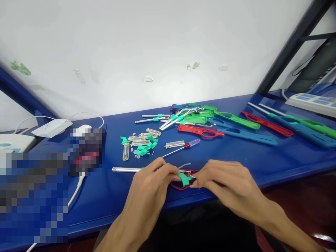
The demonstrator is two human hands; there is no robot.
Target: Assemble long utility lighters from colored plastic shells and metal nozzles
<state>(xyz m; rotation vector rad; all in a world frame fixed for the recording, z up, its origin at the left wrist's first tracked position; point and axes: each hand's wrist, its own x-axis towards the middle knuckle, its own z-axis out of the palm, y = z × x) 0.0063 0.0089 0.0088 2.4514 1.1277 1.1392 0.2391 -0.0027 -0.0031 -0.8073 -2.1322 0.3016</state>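
Near the table's front edge lies a red lighter half-shell (181,187), partly covered by both hands. A metal lighter tube (126,169) sticks out to the left of it, under my left hand (154,178). My left fingers are closed on a teal plastic trigger (185,179) over the shell. At the shell's right end my right hand (225,176) pinches at a small black part beside a white wire; its fingertips hide most of it. A loose pale tube or wire end (185,165) rises behind the shell.
Beyond the hands lie a screwdriver (193,143), clear fuel tanks (126,151), teal triggers (143,149), metal tubes (151,120), and red (199,131), green and blue (252,135) shells. A pixelated device with a white cable (76,190) is left. A power strip (312,101) is right.
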